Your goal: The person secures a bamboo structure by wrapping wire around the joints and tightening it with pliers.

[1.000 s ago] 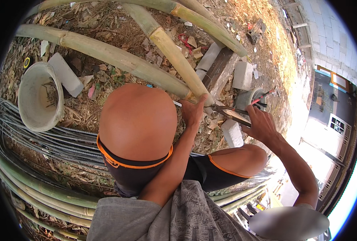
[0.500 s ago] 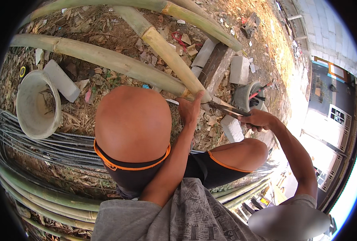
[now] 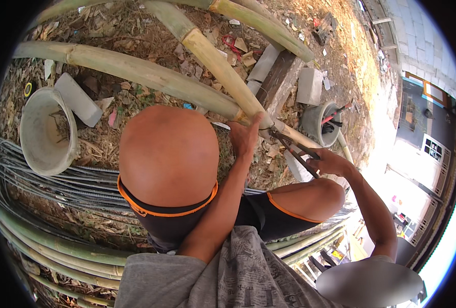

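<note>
A diagonal bamboo pole crosses a long bamboo pole just ahead of my knees. My left hand is closed around the crossing, its thumb along the diagonal pole's near end. In my right hand is a pair of dark pincers with the handles spread apart. Their jaws touch the joint just right of my left thumb; whether they grip a wire there is too small to tell. Another bamboo length extends rightward beneath the pincers.
A pale bucket and a light block lie at left beside a black-yellow tape roll. A grey bucket with red-handled tools, a wooden beam and blocks are at right. Steel rods and bamboo lie near me.
The pincers' handles have spread from close together to wide apart. My right hand has shifted slightly down and its fingers have loosened. My left hand stays on the joint.
</note>
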The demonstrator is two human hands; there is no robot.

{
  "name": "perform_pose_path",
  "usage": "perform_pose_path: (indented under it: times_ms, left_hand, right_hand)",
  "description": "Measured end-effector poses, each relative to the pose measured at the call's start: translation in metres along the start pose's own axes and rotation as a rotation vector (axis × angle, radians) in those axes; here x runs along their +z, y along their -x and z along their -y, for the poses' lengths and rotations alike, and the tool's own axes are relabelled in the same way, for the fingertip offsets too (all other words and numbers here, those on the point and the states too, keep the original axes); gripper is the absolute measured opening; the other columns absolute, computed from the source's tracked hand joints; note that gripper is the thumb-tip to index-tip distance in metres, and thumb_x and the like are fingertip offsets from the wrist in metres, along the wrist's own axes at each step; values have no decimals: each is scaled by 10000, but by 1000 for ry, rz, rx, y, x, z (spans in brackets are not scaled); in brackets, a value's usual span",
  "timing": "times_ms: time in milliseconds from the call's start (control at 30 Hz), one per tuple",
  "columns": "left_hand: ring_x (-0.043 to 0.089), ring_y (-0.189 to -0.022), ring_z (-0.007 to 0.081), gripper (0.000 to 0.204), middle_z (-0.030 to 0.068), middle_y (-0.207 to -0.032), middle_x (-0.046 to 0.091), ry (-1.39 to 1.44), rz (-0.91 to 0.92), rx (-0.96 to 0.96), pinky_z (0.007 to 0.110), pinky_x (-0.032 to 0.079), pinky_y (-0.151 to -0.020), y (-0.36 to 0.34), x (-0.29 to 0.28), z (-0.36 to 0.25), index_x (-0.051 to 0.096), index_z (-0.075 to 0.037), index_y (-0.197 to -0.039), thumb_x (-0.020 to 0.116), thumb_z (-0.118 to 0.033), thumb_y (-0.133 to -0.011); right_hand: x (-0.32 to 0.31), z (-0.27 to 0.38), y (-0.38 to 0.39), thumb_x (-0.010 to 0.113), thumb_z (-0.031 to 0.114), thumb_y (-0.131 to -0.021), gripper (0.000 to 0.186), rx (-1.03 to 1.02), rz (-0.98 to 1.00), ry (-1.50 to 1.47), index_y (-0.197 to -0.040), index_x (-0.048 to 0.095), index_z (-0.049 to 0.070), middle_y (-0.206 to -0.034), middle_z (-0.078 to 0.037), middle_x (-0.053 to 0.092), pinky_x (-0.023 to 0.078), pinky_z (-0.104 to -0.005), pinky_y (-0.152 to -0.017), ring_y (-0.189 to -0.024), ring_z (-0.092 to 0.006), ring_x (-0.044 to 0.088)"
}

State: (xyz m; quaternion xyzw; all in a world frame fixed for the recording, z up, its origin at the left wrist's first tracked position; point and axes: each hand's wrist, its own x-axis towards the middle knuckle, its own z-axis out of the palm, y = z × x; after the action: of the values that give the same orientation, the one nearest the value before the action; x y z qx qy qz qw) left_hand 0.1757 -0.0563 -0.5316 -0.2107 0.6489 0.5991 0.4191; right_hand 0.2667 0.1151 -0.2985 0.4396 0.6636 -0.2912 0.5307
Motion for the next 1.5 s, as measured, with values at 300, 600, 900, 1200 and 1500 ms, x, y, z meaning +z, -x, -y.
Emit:
perform_pose_path:
  times_ms: [300,600,900,1200,1500]
  left_hand:
    - [636,-1263,342,1027,252,-1379,629,38,54,127,438,499,-1073,-1,5,9,428,114,-1454,891,-553,-825]
    - [635,-1272,338,967,208,-1385,654,-46,80,66,419,490,-1067,-11,10,17,557,105,-1429,849,-610,-848]
    - [177,-1596,471,1205,302,-1726,128,-71,63,-230,670,169,-1243,34,-19,-17,66,-72,-1708,614,-793,-913]
    - [479,-1374,330,851,136,-1432,519,-248,151,-12,547,349,-1168,75,-15,-37,374,-88,-1593,714,-562,-974]
    - [617,-1034,149,406,7,-1103,671,-429,154,174,391,484,-948,63,-19,-19,668,-100,-1292,731,-391,-1015]
  right_hand:
    - [-12,-55,1,642,158,-1006,552,-128,50,47,-1549,547,131,-1000,-99,755,536,-358,-820,-920,-164,676]
    - [156,-121,-50,597,362,-1106,482,-408,-214,-1009,-1477,583,54,-807,-14,636,460,-267,-567,-629,-86,576]
    - [217,-92,-115,617,349,-1097,424,-657,-262,-1473,-1341,653,3,-749,-10,632,476,-267,-545,-607,-81,585]
    - [239,-89,-145,605,321,-1101,401,-822,-379,-1366,-1417,648,77,-754,-8,621,503,-259,-569,-666,-92,598]
    - [286,-79,-198,674,333,-1028,409,-735,-769,-870,-1417,666,205,-809,-138,694,523,-467,-669,-683,-329,663]
